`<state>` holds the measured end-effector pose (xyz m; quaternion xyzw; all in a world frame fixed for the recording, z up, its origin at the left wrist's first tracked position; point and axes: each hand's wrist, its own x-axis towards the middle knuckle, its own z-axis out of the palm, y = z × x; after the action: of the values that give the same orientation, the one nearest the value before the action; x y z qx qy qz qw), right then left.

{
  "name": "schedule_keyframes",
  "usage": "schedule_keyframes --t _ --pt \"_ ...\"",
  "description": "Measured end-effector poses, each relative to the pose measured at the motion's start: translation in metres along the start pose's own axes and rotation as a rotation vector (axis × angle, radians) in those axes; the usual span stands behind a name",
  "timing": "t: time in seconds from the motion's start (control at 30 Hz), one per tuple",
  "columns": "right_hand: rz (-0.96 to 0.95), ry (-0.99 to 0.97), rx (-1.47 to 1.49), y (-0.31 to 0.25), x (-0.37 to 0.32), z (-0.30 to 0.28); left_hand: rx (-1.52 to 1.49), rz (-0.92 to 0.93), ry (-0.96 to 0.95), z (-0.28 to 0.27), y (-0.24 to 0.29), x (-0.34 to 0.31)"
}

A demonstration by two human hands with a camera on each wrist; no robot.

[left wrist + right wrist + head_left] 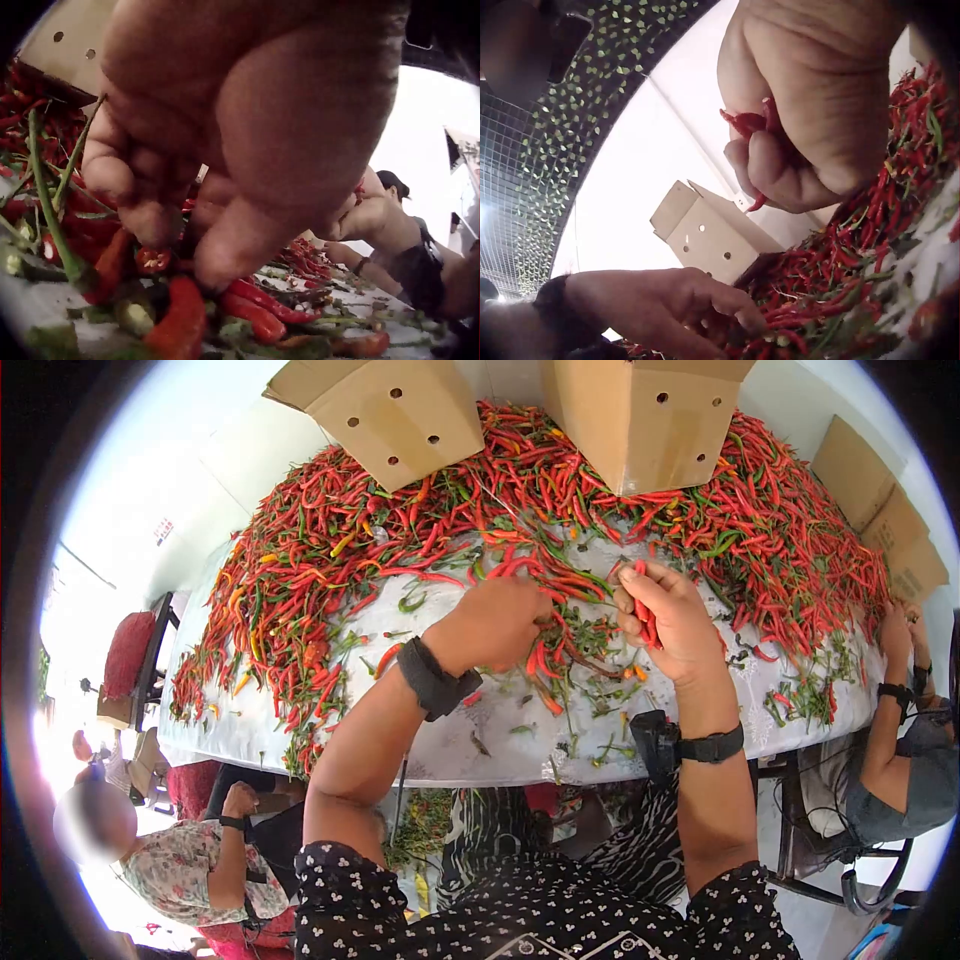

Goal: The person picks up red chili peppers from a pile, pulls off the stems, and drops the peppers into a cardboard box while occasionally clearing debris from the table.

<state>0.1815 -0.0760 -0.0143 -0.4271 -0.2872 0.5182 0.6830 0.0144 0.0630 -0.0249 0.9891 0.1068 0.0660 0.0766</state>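
Several red chili peppers [748, 122] are gripped in my right hand [668, 615], raised over the table, with their ends poking out between curled fingers and thumb. My left hand [492, 625] reaches down to the loose chilies on the cloth. In the left wrist view its thumb and fingers are bent and apart, with fingertips right at a red chili [154, 260] showing a pale cut end. Around it lie more red chilies [255, 315] and green stems [64, 217]. The right wrist view shows the left hand from the side, low over the heap.
A large heap of chilies [300, 575] curves round the far side of the white-covered table [450, 745]. Two cardboard boxes [405, 420] with punched holes stand behind, and flattened cardboard [890, 510] at right. Other people sit at left and right; one person's hands [900, 630] are at the table's right edge.
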Motion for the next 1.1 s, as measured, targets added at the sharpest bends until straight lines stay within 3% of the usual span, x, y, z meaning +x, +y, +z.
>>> schedule_keyframes --t 0.07,0.17,0.23,0.27,0.33,0.43,0.63,0.97,1.07,1.1 --pt "0.006 0.021 -0.013 0.001 0.002 0.001 0.011 0.023 0.037 0.004 -0.011 0.001" --pt "-0.003 -0.004 -0.041 0.002 0.005 0.000 -0.219 -0.065 0.125 -0.010 -0.010 0.005" --pt "0.001 -0.022 -0.104 0.004 0.003 0.002 -0.631 -0.240 0.214 -0.023 -0.004 0.006" --pt "0.003 -0.019 -0.106 0.004 0.003 0.002 -0.634 -0.239 0.214 -0.024 -0.002 0.007" --pt "0.019 -0.045 -0.191 0.005 0.003 0.003 -1.107 -0.307 0.288 -0.023 0.002 0.007" --pt "0.077 -0.034 -0.299 0.003 -0.001 0.014 -1.328 -0.315 0.227 -0.018 0.000 0.002" --pt "0.070 -0.040 -0.346 0.009 -0.001 0.017 -1.339 -0.262 0.398 -0.009 0.018 0.002" --pt "0.090 -0.023 -0.422 0.003 -0.007 0.023 -1.418 -0.194 0.418 -0.005 0.029 0.000" --pt "0.081 0.000 -0.459 0.003 -0.008 0.024 -1.275 -0.139 0.310 -0.005 0.027 0.000" --pt "0.079 0.003 -0.431 0.004 -0.007 0.022 -1.414 -0.171 0.361 -0.006 0.027 0.000"
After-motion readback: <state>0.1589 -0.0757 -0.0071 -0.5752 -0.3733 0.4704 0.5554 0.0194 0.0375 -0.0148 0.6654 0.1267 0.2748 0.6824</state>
